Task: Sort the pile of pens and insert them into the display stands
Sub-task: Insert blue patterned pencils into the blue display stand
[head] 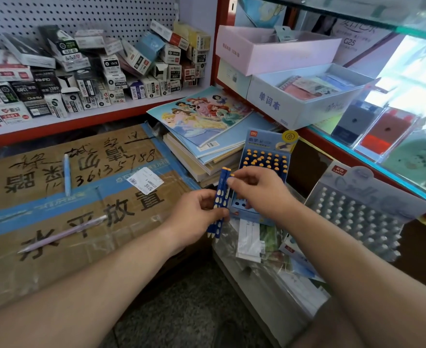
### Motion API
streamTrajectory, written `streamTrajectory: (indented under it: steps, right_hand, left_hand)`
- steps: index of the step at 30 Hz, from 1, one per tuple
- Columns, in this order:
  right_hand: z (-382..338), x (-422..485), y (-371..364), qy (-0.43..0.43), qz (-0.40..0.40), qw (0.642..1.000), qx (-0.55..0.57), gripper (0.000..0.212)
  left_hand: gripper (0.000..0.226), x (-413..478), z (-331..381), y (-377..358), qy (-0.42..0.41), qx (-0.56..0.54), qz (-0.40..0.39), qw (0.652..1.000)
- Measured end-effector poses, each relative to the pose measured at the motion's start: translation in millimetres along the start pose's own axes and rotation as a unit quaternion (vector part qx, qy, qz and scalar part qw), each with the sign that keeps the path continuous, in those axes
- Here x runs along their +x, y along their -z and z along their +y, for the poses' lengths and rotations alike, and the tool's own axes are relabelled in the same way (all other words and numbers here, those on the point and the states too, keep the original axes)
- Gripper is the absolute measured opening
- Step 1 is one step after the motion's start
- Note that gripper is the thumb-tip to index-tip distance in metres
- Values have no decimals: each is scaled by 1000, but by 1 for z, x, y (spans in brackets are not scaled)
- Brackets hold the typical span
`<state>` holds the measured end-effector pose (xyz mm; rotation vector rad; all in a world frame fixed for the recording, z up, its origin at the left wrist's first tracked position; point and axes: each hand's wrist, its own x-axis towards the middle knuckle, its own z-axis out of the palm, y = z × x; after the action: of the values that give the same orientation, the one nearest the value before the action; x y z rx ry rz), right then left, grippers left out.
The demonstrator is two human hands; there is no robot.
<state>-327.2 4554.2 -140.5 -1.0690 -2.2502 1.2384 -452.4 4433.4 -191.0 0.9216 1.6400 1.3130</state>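
The left hand (197, 217) curls round a small bundle of blue pens (219, 195), orange ends up. The right hand (259, 194) pinches the top of one between thumb and forefinger. Just behind stands the blue stand (267, 143), marked "deli", with front holes open below rows of orange tops. To its right leans the grey stand (357, 214), tagged "LANTU". To the left, the cardboard box (11, 267) offers broad flat room, bearing a lilac pen (63, 233), a pale blue pen (67, 174) and a white sticker (145, 180) reading "075689-1". Farther back, a light blue carton (269, 101) reads "单词本".
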Motion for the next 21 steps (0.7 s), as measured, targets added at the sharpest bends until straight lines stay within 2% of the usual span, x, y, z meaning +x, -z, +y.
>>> streamTrajectory:
  steps: [2,5,9,13,21]
  right_hand:
    - [0,-5,-2,17,-39,999,31,9]
    - [0,-7,2,25,-30,998,41,9]
    - [4,-3,17,22,64,998,18,11]
    - [21,4,34,15,153,988,-24,11]
    - [32,10,35,-5,161,982,-97,10]
  left_hand:
    - [21,-2,2,-3,-8,-12,-11,1000]
    - [22,-2,3,-5,-20,-4,-1,1000]
    - [21,-1,0,-3,-12,23,44,999]
    - [19,-3,0,3,10,11,49,999]
    - [22,-5,1,-1,9,20,36,999]
